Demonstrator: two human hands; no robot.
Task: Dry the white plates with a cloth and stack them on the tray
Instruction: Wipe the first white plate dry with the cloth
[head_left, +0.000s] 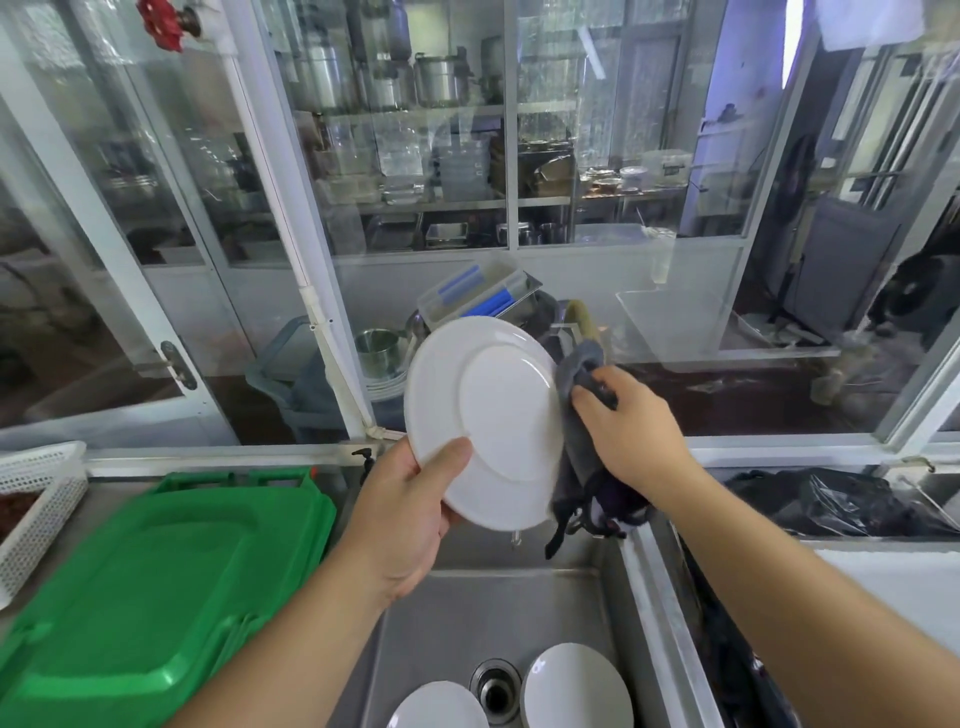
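Note:
My left hand (405, 514) grips a white plate (493, 415) by its lower left rim, thumb on the underside, which faces me. The plate is held tilted above the steel sink (441, 623). My right hand (623, 426) grips a grey cloth (579, 452) bunched against the plate's right edge; the cloth's dark end hangs down below my wrist. Two more white plates (576, 691) (436, 709) lie in the sink on either side of the drain. A stack of green trays (156, 587) sits on the counter to the left of the sink.
A white perforated basket (36, 499) stands at the far left of the counter. A black plastic bag (831, 499) lies right of the sink. Behind the glass partition (415, 156) are shelves of metal pots and containers.

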